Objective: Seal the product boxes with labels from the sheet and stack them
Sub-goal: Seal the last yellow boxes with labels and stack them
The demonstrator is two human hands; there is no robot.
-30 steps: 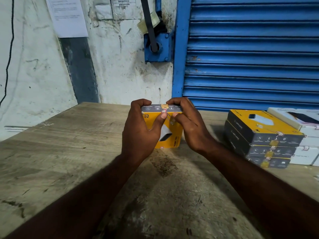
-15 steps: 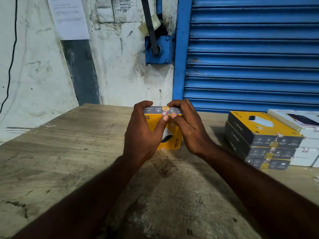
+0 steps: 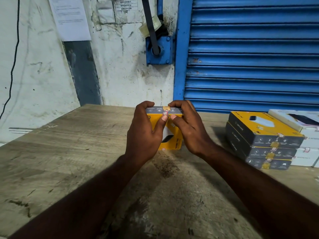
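Both hands, L & R, grip upright box on table, thumbs pressing label at top edge.

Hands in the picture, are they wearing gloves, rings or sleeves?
No. The left hand and right hand are bare: no gloves, rings or watch show. The left forearm and right forearm are bare too, with no sleeve in view. The left thumbnail is short and unpainted.
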